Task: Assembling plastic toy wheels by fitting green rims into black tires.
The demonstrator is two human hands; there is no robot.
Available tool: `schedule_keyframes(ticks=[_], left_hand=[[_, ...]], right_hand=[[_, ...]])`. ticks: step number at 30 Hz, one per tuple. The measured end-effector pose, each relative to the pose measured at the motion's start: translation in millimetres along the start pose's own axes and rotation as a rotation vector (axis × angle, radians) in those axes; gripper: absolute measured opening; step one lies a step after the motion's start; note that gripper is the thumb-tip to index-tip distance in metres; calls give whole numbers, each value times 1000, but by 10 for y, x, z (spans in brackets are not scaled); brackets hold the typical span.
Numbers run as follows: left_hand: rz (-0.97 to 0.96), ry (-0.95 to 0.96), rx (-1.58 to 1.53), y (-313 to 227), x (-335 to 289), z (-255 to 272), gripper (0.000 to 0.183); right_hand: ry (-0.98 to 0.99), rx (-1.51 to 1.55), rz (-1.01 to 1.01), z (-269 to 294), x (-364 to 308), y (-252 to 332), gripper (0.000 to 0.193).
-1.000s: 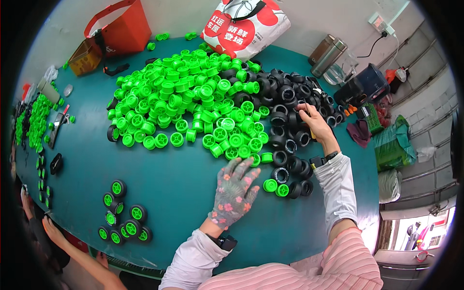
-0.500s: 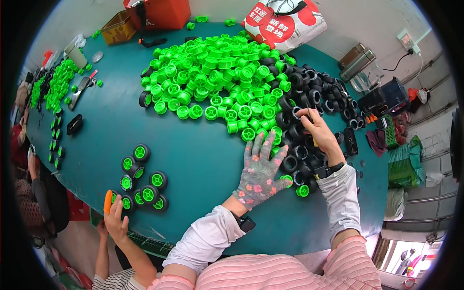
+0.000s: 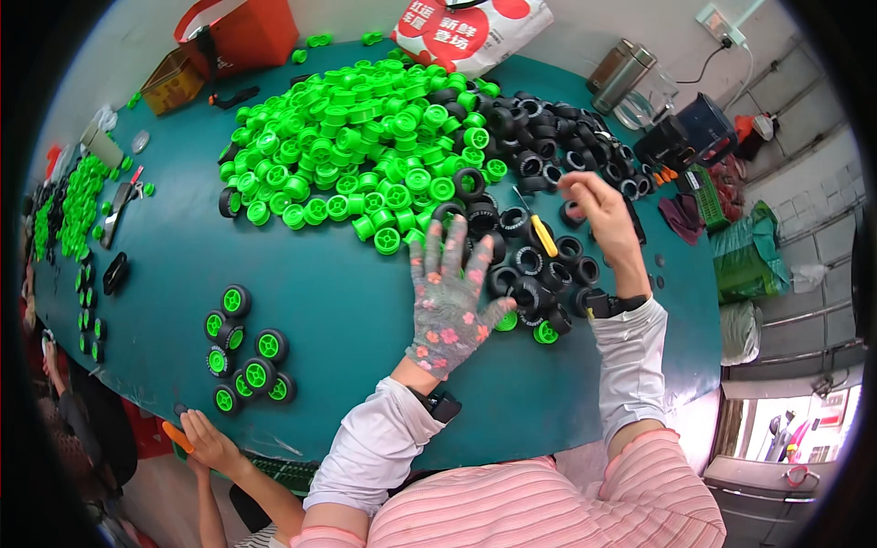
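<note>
Two hands work over a green table (image 3: 174,283) heaped with toy-wheel parts. The left hand (image 3: 449,310), in a grey flowered glove, is palm down with fingers spread and pointing away from the person; its grip is open. Its fingertips reach the near edge of the black tyres (image 3: 530,294); whether they touch is unclear. The bare right hand (image 3: 605,219) is above the tyres, fingers bent toward the thumb. I cannot tell whether anything is pinched inside it.

Between the two hands, just left of the right hand and apart from it, is a screwdriver (image 3: 544,236) with a yellow handle. Its long axis runs diagonally: the thin metal shaft points away from the person and to the left, the handle's butt toward the person and to the right. Tyres surround it.

Beyond the left hand, and to its left, rises a big heap of bright green wheel hubs (image 3: 338,137). Just right of that hand's thumb is a green-centred wheel (image 3: 545,333). Well to its left is a cluster of finished wheels (image 3: 258,374), near a co-worker's hand (image 3: 212,443) wearing an orange finger cover (image 3: 178,437).
</note>
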State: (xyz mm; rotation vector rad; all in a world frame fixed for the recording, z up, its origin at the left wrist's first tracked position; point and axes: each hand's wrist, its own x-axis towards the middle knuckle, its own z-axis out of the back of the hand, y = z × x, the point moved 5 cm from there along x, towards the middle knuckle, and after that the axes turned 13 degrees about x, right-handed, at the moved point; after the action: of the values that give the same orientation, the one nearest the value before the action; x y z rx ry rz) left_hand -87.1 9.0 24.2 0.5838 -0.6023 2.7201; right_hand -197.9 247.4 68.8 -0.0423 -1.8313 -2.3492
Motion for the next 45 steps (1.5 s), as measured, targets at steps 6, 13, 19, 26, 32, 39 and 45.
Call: schedule_keyframes(ticks=[6, 13, 19, 26, 32, 39, 45], left_hand=[[-177, 132, 91, -144, -36, -63, 82], [-514, 245, -236, -635, -274, -95, 65], [-387, 52, -219, -572, -266, -97, 45], [-129, -202, -20, -261, -172, -139, 45], [-21, -119, 45, -54, -113, -129, 55], [62, -142, 123, 77, -105, -85, 55], [75, -150, 160, 185, -52, -30, 57]], right_hand=[[63, -648, 172, -337, -246, -363, 43], [10, -640, 0, -217, -51, -629, 20], [-388, -373, 69, 579, -379, -576, 26], [-442, -296, 63, 677, -1445, -1080, 30], [-494, 142, 63, -31, -1171, -1044, 32], [-397, 116, 170, -742, -883, -825, 31], [-340, 55, 183, -1056, -800, -570, 29]])
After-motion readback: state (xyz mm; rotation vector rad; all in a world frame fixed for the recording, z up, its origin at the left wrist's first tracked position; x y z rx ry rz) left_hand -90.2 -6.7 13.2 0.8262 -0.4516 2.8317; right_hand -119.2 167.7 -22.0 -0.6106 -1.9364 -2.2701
